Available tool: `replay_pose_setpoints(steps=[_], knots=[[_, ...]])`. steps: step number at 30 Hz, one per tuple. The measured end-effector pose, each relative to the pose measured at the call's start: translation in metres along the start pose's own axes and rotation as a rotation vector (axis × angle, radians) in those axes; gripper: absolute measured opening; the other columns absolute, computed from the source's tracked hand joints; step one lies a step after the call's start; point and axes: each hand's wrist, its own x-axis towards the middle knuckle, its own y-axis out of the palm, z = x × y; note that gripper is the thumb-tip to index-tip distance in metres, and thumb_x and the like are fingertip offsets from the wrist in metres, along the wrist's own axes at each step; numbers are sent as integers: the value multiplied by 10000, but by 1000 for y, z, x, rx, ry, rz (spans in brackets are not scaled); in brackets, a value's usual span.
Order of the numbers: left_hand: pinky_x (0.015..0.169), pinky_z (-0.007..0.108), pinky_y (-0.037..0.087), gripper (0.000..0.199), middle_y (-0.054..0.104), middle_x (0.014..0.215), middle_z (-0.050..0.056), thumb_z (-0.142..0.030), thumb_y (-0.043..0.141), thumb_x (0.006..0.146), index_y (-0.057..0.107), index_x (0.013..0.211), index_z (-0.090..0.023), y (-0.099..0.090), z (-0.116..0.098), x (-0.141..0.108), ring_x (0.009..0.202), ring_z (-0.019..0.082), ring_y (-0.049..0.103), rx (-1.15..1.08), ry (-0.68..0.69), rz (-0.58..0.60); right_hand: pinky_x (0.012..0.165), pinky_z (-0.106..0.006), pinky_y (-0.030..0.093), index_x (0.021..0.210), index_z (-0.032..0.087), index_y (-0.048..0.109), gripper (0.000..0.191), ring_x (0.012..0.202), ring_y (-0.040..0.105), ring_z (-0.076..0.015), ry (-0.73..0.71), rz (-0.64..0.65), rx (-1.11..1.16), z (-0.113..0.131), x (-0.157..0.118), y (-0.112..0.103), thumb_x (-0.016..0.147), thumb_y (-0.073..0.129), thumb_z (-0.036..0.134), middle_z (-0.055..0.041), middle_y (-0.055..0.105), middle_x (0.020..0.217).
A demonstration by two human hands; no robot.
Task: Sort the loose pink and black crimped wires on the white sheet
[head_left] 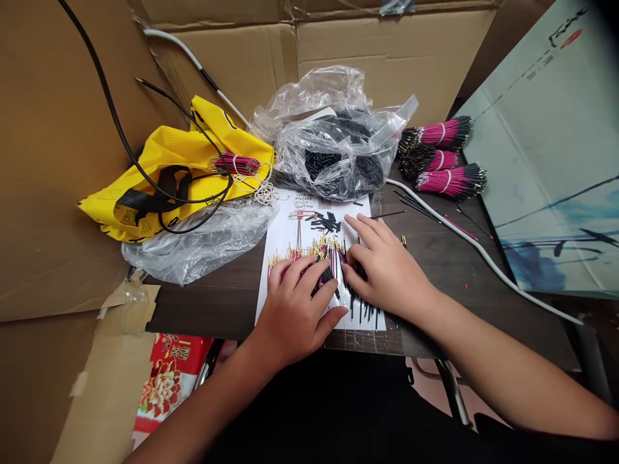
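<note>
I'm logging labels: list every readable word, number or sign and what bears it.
No text reads clearly enough to quote.
Red package: gold characters, unclear.
White paper: fine print and round mark, too small.
Yellow bag: black print, folded or too small.
Painted panel: brush characters, red mark, illegible.

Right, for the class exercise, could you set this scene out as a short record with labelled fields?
Surface: dark table, with a printed paper sheet
Left hand: palm down over thin gold-tipped pieces; grip hidden
Right hand: fingers bent beside the same pieces; grip unclear
Loose on sheet: short black pieces, beyond the hands
Behind sheet: clear plastic bag holding black pieces
Far right: three pink-and-black bundles, white bands
Left side: yellow bag, one banded bundle on it
</note>
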Motion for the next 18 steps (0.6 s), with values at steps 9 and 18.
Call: replay_pose_setpoints(steps=[9,18], knots=[[1067,513,354,214,653,1305,80,-248,588,917,718,1085,-223,-6,-1,7,1241,286,537,-38,-21,-79,1139,-630,358,953,84,719,267,1427,374,-411,-10,0,-91,12,0,-1,924,513,251,-222,421,1538],[891,410,439,148,670,950,56,-262,597,934,729,950,-197,-12,0,16,944,213,582,-159,-222,-157,1101,-545,428,836,126,705,240,1375,435,-375,40,-81,14,5,-1,-3,922,500,217,-184,535,1443]])
